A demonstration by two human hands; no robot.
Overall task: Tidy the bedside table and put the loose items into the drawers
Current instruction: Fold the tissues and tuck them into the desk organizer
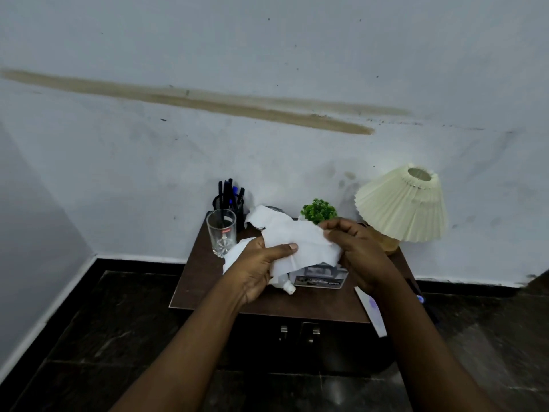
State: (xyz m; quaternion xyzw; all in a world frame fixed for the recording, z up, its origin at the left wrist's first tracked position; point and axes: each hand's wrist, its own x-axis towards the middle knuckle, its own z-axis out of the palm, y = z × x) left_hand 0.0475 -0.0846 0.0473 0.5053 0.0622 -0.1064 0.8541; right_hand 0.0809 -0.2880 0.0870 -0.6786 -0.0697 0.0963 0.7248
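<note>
Both hands hold a crumpled white tissue (292,236) above the dark brown bedside table (205,272). My left hand (260,267) grips its lower left part, thumb pressed on top. My right hand (356,251) pinches its right edge. Under the tissue a small white bottle (288,286) lies on its side, partly hidden. A printed card or booklet (322,278) rests beside it. The table front shows two metal drawer handles (298,331), and the drawers are closed.
A clear drinking glass (222,234) stands at the table's left, with a black pen holder (228,200) behind it. A small green plant (318,210) and a pleated cream lamp (402,203) stand at the back right. A white strip (372,310) overhangs the right front edge.
</note>
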